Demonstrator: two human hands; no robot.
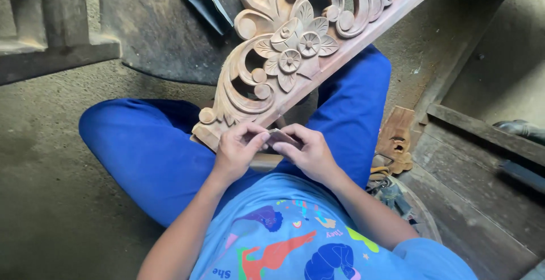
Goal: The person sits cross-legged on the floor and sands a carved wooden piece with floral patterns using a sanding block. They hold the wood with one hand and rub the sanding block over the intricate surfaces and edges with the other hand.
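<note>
Head view: no real container here except a round bin-like thing off to the right of the right hand, stuffed with odds and ends I can't make out. Both hands meet over the lap, left hand and right hand pinching 1 small dark sandpaper scrap between fingertips. Just above them, the carved wooden panel rests tilted across the blue-trousered legs.

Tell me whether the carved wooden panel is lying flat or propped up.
Propped at a slant: the carved wooden panel rests its lower end on the person's lap by the left hand and right hand, rising away over the floor.
</note>
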